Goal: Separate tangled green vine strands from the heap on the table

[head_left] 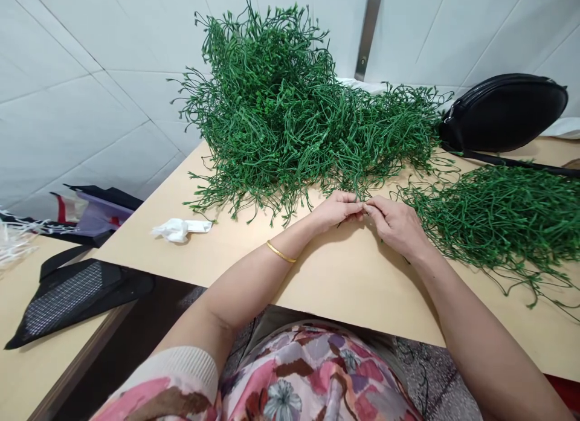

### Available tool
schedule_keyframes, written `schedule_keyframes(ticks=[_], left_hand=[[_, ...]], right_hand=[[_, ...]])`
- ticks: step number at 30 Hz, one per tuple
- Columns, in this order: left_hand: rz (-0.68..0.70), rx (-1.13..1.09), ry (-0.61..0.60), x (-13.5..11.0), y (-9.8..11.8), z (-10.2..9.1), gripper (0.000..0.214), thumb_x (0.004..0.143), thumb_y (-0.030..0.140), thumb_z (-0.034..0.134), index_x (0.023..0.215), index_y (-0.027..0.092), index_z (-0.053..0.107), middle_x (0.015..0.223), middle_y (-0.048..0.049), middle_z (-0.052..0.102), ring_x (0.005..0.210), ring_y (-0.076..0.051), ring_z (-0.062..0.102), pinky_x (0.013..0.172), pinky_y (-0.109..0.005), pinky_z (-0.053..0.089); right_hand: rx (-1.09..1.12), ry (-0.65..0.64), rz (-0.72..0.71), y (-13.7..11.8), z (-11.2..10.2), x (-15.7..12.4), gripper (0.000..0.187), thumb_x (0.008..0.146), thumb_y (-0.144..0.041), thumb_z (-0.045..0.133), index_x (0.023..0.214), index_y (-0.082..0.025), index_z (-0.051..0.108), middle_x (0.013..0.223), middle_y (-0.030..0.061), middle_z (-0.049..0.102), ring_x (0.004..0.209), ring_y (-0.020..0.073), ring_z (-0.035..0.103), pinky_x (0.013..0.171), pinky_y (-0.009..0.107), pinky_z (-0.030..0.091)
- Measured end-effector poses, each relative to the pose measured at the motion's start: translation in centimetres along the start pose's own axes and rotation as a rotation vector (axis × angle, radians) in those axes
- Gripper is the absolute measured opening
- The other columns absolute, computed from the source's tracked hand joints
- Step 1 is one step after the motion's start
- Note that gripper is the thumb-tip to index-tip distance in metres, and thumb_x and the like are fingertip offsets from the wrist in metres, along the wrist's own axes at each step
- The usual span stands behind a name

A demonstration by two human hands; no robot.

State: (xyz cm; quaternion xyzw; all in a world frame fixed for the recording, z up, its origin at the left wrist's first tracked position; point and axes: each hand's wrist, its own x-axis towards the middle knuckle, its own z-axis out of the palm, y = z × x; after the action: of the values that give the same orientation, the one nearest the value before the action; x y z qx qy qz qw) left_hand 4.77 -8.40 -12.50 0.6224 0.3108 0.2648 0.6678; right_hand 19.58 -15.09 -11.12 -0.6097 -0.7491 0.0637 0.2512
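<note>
Green plastic foliage (290, 107) lies within reach of the left hand (338, 209) and right hand (396, 224), both pinched closed on one thin stem (359, 194).

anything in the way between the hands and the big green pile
Nothing visible stands in the way. The left hand and right hand pinch a thin green strand right at the front edge of the big green pile, whose stems reach down to the fingertips.
</note>
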Motion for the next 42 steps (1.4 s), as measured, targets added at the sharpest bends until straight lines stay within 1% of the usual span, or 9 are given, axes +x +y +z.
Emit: schedule_keyframes(ticks=[10, 16, 19, 22, 24, 26, 30, 37, 42], left_hand=[[-0.030, -0.099, 0.161, 0.0, 0.5, 1.3, 0.029, 0.081, 0.025, 0.054, 0.056, 0.012, 0.050, 0.048, 0.0024, 0.046, 0.040, -0.002, 0.031, 0.042, -0.020, 0.018], [-0.137, -0.205, 0.179, 0.2, 0.9, 1.4, 0.034, 0.079, 0.016, 0.054, 0.052, 0.015, 0.035, 0.043, 0.0043, 0.039, 0.035, 0.000, 0.024, 0.040, -0.019, 0.011], [-0.164, -0.258, 0.291, 0.9, 1.0, 1.2, 0.033, 0.079, 0.013, 0.053, 0.053, 0.017, 0.033, 0.041, 0.0055, 0.035, 0.033, -0.001, 0.023, 0.039, -0.020, 0.009], [-0.168, -0.330, 0.375, 1.4, 0.9, 0.9, 0.031, 0.081, 0.015, 0.050, 0.055, 0.017, 0.033, 0.041, 0.0058, 0.034, 0.032, -0.002, 0.024, 0.038, -0.020, 0.010], [-0.137, -0.348, 0.340, 1.4, 0.7, 0.8, 0.030, 0.081, 0.017, 0.052, 0.056, 0.016, 0.036, 0.042, 0.0055, 0.037, 0.033, -0.001, 0.025, 0.037, -0.020, 0.011], [-0.105, -0.342, 0.289, 1.0, 0.6, 0.8, 0.029, 0.080, 0.017, 0.055, 0.056, 0.015, 0.039, 0.044, 0.0050, 0.039, 0.033, -0.001, 0.026, 0.038, -0.019, 0.011], [-0.096, -0.322, 0.252, 0.1, 0.7, 0.9, 0.026, 0.079, 0.019, 0.057, 0.058, 0.014, 0.043, 0.047, 0.0041, 0.043, 0.035, 0.000, 0.028, 0.038, -0.018, 0.012], [-0.044, -0.316, 0.218, 0.0, 0.6, 0.8, 0.027, 0.078, 0.018, 0.058, 0.056, 0.014, 0.043, 0.047, 0.0041, 0.042, 0.037, -0.002, 0.033, 0.040, -0.019, 0.018], [-0.011, -0.353, 0.209, 0.2, 0.2, 0.6, 0.029, 0.076, 0.019, 0.061, 0.055, 0.014, 0.041, 0.045, 0.0052, 0.038, 0.039, -0.003, 0.033, 0.041, -0.020, 0.019]], right_hand=[[-0.381, 0.068, -0.193, 0.2, 0.7, 0.1, 0.024, 0.087, -0.019, 0.035, 0.079, -0.016, 0.058, 0.071, 0.0076, 0.059, 0.060, 0.0167, 0.045, 0.061, 0.028, 0.027], [-0.320, 0.043, -0.193, 0.3, 0.9, 0.1, 0.021, 0.084, -0.016, 0.037, 0.080, -0.016, 0.057, 0.069, 0.0064, 0.060, 0.058, 0.0164, 0.044, 0.059, 0.028, 0.027], [-0.240, 0.092, -0.336, -1.3, 0.6, -0.4, 0.020, 0.081, -0.014, 0.039, 0.072, -0.018, 0.056, 0.062, 0.0053, 0.058, 0.057, 0.0161, 0.044, 0.059, 0.028, 0.029], [0.038, 0.129, -0.463, -3.4, 0.0, -1.1, 0.024, 0.084, -0.016, 0.037, 0.068, -0.019, 0.055, 0.062, 0.0046, 0.057, 0.059, 0.0154, 0.046, 0.060, 0.028, 0.033], [0.252, 0.193, -0.343, -3.9, -0.6, -1.2, 0.022, 0.087, -0.022, 0.040, 0.073, -0.020, 0.056, 0.065, 0.0035, 0.057, 0.058, 0.0138, 0.047, 0.057, 0.027, 0.035], [0.418, 0.310, -0.095, -3.3, -0.9, -1.0, 0.016, 0.086, -0.030, 0.046, 0.079, -0.021, 0.057, 0.065, 0.0012, 0.054, 0.055, 0.0120, 0.045, 0.053, 0.026, 0.034], [0.534, 0.444, 0.231, -0.7, -0.7, -0.1, 0.020, 0.083, -0.037, 0.051, 0.077, -0.019, 0.058, 0.058, -0.0020, 0.045, 0.052, 0.0106, 0.040, 0.050, 0.025, 0.031], [0.398, 0.244, 0.128, -1.0, 0.9, 0.1, 0.021, 0.081, -0.032, 0.053, 0.090, -0.017, 0.066, 0.072, 0.0025, 0.063, 0.053, 0.0108, 0.047, 0.052, 0.025, 0.036], [0.482, 0.200, 0.206, -1.2, 1.8, 0.3, 0.020, 0.078, -0.034, 0.055, 0.090, -0.017, 0.058, 0.081, 0.0047, 0.065, 0.059, 0.0127, 0.055, 0.055, 0.026, 0.040]])
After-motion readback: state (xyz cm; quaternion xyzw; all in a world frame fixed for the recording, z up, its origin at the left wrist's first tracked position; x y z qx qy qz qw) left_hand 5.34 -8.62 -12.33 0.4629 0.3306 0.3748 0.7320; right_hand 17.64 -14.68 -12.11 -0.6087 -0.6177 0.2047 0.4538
